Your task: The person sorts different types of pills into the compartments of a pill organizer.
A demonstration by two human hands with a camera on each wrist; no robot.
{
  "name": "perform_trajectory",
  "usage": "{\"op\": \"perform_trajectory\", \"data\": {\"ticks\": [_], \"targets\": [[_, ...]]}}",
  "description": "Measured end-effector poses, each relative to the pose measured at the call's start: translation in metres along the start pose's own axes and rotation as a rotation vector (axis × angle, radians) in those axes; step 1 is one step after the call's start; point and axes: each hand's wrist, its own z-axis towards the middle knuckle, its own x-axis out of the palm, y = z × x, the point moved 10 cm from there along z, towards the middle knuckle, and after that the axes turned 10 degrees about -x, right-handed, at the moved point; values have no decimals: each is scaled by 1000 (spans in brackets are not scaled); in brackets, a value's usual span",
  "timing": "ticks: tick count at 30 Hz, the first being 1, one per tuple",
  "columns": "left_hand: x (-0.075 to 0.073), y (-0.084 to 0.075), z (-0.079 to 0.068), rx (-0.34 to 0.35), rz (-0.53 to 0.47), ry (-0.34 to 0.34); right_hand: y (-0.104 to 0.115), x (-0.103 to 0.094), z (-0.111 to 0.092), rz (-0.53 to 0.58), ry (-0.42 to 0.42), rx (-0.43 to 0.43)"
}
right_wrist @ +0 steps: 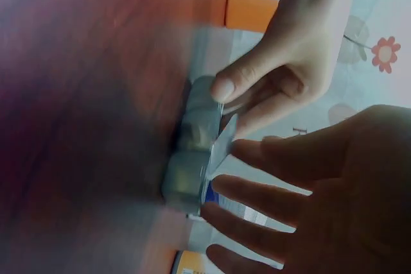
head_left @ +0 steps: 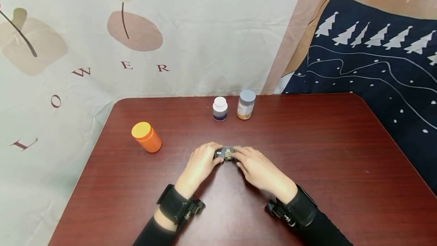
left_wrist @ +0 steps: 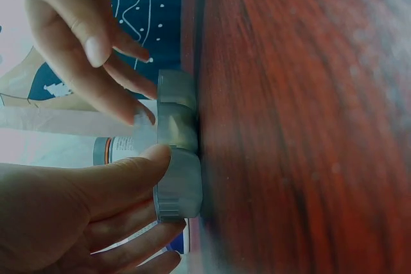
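Observation:
A small translucent grey pill organizer [head_left: 228, 152] with a row of compartments stands on the table. My left hand [head_left: 203, 161] grips its left end, the thumb on the near side and the fingers on the far side. One flap lid [right_wrist: 223, 145] tilts up from the middle compartment in the right wrist view. Something pale yellowish shows through the middle compartment [left_wrist: 176, 129]. At the raised lid, my right hand [head_left: 260, 168] touches with its fingertips, fingers mostly straight and spread.
An orange bottle with a yellow cap [head_left: 147, 137] stands to the left on the brown table [head_left: 327, 155]. Near the back edge are a small white-capped bottle [head_left: 220, 109] and a grey-capped bottle [head_left: 246, 104]. Patterned cloths [head_left: 218, 29] hang behind.

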Motion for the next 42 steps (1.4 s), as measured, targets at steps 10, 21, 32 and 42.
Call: {"op": "perform_trajectory", "data": {"ticks": [10, 21, 32, 42], "targets": [[-1, -1, -1, -2, -2, 4, 9, 11, -7, -87, 70, 5], [1, -1, -2, -8, 2, 13, 9, 15, -8, -144, 74, 29], [1, -2, -2, -1, 8, 13, 10, 19, -9, -185, 73, 21], [1, -1, -4, 9, 12, 14, 12, 17, -7, -203, 99, 24]]}}
